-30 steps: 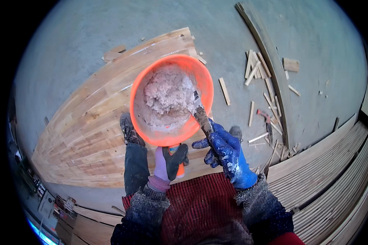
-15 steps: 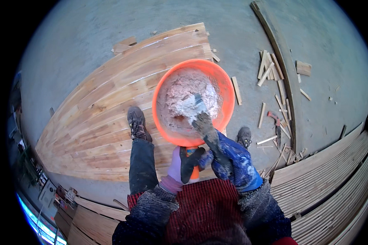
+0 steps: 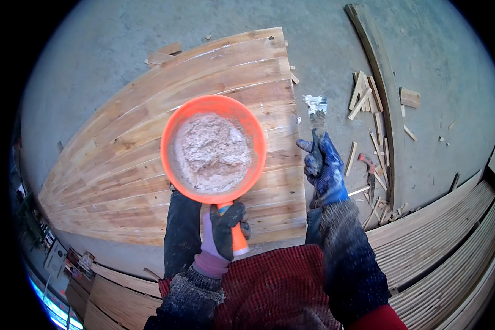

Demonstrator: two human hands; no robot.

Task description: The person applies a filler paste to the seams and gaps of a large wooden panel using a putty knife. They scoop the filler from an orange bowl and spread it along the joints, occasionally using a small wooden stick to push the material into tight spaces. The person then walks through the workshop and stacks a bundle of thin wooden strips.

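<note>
1. Holding the orange scoop (image 3: 213, 148) by its handle, the left hand (image 3: 224, 234), in a dark and purple glove, is clamped shut around the grip; the scoop hangs over the wooden panel (image 3: 121, 159), near the panel's right half, and is filled with one heap of pale, pinkish-white filler paste (image 3: 212, 151).
2. Gripping a putty knife (image 3: 315, 118), the right hand (image 3: 323, 168) in its blue glove is closed on the tool's handle, blade pointing away from the body, just past the panel's right edge.
3. A second ago the knife's blade was down in the paste; now it is lifted out and carried right of the scoop, with a pale smear on its blade. The scoop has also swung left over the panel. This suggests a load of filler has been taken and is ready to be spread.
4. Counted: one scoop, one putty knife, two gloved hands well apart, one panel of many joined strips.
5. Right of the panel, on the grey concrete floor (image 3: 434, 66), lie a loose scatter of about a dozen wood offcuts (image 3: 366, 93), one long curved plank (image 3: 379, 71) and one red-handled tool (image 3: 367, 165).
</note>
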